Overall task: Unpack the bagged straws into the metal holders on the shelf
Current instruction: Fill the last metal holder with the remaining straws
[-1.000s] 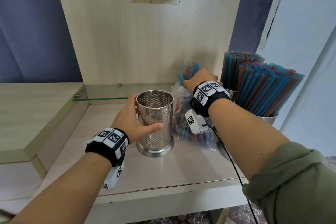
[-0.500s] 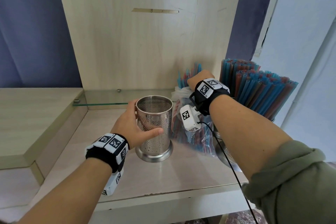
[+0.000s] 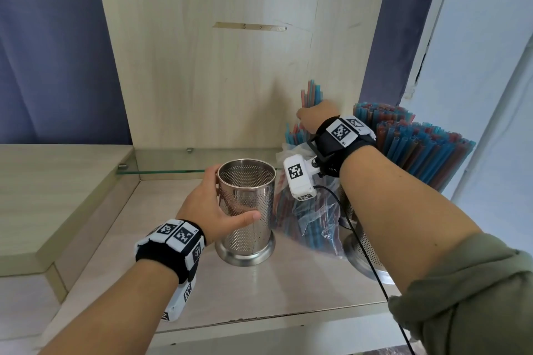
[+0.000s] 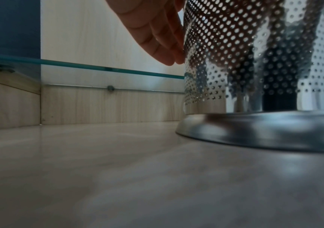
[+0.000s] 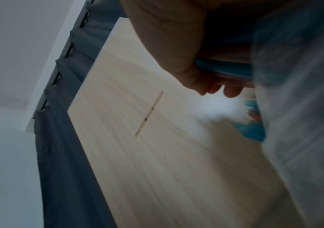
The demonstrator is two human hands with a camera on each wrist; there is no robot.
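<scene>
An empty perforated metal holder (image 3: 245, 210) (image 4: 258, 64) stands upright on the wooden shelf (image 3: 230, 291). My left hand (image 3: 215, 206) grips its side, thumb in front, fingers (image 4: 163, 41) round the back. Just right of it leans a clear plastic bag (image 3: 314, 219) of red and blue straws. My right hand (image 3: 315, 117) grips a bundle of straws (image 3: 311, 94) (image 5: 225, 69) and holds it partly raised out of the bag's mouth. More straws (image 3: 291, 134) still poke out of the bag below the hand.
Two metal holders packed with red and blue straws (image 3: 415, 153) stand at the shelf's right end; one base (image 3: 363, 253) shows behind my right forearm. A glass ledge (image 3: 173, 171) runs along the back, a raised wooden step (image 3: 57, 196) sits at left.
My right hand has risen, drawing a bundle of straws up out of the bag. My left hand has kept its hold on the empty holder.
</scene>
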